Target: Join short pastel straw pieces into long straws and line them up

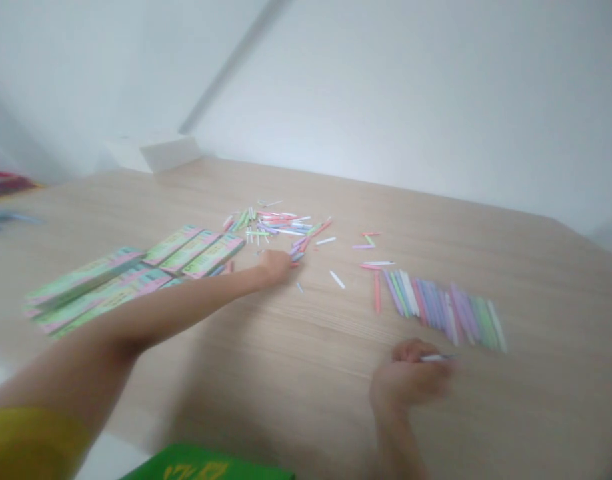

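My left hand [277, 268] reaches far across the table, its fingers closed at several coloured pens [298, 255]; blur hides the exact grip. Just beyond lies a loose pile of slim pens [276, 223] in red, green, white and purple. Nearer to me, my right hand [415, 372] is closed around a whitish pen [435, 358], above the table. Past that hand, a row of pens [441, 308] lies side by side in purple, blue, white, red and green. A red pen [377, 291] lies at the row's left end.
Flat green-and-pink boxes [196, 252] lie in two groups on the left of the wooden table [326, 373]. Single white pens [337, 279] are scattered mid-table. A white box [169, 153] stands at the back, and a green item with yellow lettering [206, 463] is at the front edge.
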`<state>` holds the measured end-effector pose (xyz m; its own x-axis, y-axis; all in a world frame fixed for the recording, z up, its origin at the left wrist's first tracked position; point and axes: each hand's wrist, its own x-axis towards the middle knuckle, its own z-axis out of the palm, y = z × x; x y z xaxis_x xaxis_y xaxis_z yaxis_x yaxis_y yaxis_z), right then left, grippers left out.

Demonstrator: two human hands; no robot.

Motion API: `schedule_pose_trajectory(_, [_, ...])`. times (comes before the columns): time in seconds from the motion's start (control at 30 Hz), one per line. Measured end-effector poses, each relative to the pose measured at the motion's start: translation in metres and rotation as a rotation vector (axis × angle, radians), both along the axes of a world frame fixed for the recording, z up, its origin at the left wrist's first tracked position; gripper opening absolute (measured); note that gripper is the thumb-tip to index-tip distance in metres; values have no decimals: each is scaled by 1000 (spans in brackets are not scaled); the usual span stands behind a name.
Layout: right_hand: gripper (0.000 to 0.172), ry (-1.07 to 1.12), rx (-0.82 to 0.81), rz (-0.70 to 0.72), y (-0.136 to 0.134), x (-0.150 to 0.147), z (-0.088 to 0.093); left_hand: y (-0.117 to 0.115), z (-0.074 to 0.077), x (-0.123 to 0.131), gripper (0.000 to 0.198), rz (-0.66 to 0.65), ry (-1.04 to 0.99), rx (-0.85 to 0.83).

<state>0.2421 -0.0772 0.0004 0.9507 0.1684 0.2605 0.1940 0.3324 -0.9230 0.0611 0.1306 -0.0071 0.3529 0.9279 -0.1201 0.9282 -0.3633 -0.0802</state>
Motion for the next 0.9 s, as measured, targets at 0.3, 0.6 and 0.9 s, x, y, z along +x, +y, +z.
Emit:
schedule_pose_trajectory(0.3, [35, -89, 118, 7, 1, 40, -16, 29, 30, 30, 44, -61, -119, 70])
schedule_pose_trajectory(0.6, [25, 77, 138, 16, 5, 43, -11, 58, -5, 164, 32, -355, -534, -5])
schedule_pose_trajectory(0.9, [39, 41, 3, 69, 5, 30, -11, 51, -43, 179, 20, -544, -477, 47])
